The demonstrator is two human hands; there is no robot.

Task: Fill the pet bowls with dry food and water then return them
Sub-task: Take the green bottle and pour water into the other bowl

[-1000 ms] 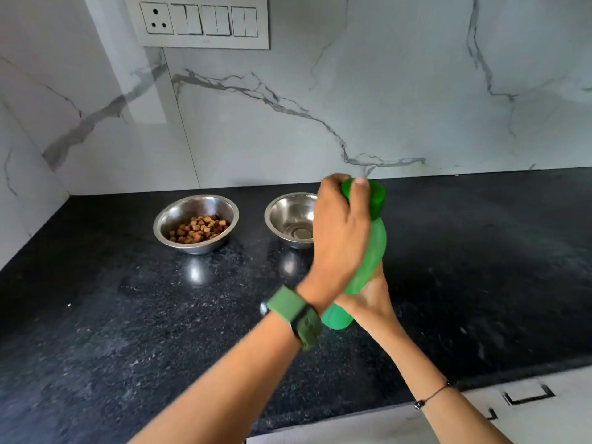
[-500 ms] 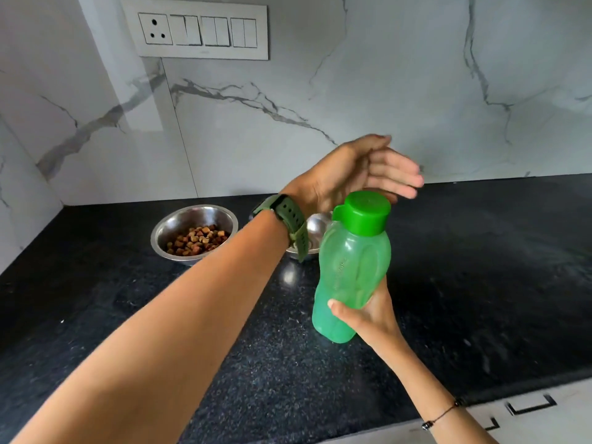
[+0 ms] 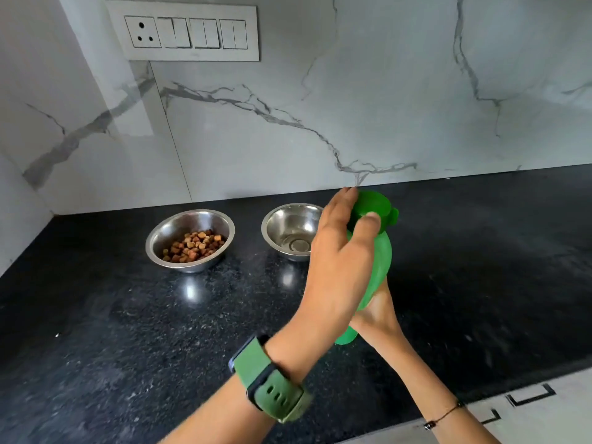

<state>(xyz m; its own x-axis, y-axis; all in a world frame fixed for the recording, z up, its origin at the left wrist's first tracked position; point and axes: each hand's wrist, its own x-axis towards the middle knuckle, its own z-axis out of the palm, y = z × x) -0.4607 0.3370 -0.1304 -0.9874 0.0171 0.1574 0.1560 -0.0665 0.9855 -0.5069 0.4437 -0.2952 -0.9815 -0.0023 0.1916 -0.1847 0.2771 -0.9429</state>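
Two steel pet bowls stand on the black counter [image 3: 128, 331] near the wall. The left bowl [image 3: 190, 240] holds brown dry food; the right bowl [image 3: 290, 230] has nothing in it, and my hand hides its right rim. In front of that bowl I hold a green water bottle [image 3: 381, 261] above the counter. My right hand [image 3: 378, 312] grips its lower half from behind. My left hand [image 3: 339, 264], with a green watch on the wrist, wraps over the green cap [image 3: 373, 205], thumb and fingers around it.
A marble wall with a socket and switch panel [image 3: 189, 32] rises behind the counter. The side wall closes the left corner. White drawer fronts with black handles [image 3: 531, 395] run below the counter's front edge at the lower right.
Half a second ago my left hand was lifted off the bottle with fingers spread; now it is back down around the cap. The bottle has tilted slightly away from me.
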